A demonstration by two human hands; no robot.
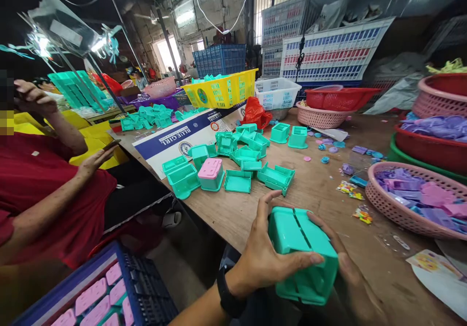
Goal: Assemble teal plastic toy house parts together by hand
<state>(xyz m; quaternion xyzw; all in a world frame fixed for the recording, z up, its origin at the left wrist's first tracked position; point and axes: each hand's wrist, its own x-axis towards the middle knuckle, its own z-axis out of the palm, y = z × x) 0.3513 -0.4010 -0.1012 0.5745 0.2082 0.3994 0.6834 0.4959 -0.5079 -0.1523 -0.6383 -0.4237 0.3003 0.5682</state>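
Note:
Between my two hands is a green plastic box (310, 248), raised at the near edge of the table, with a dark gap running across its top and side. My left hand (266, 253) grips its left side, thumb lying across the near face. On the box's right side, the fingers of my right hand (346, 262) are wrapped round it, partly hidden behind it. Beyond my hands lie several loose green box pieces (238, 181) and a green box with a pink lid (211, 174).
A pink basket (372, 194) of purple and pink parts stands at the right. Small candy-like packets (363, 215) lie beside it. A cardboard strip (160, 153) edges the table's left side. Below left, a blue crate (146, 282) holds pink-lidded boxes. A person in red (54, 190) sits at left.

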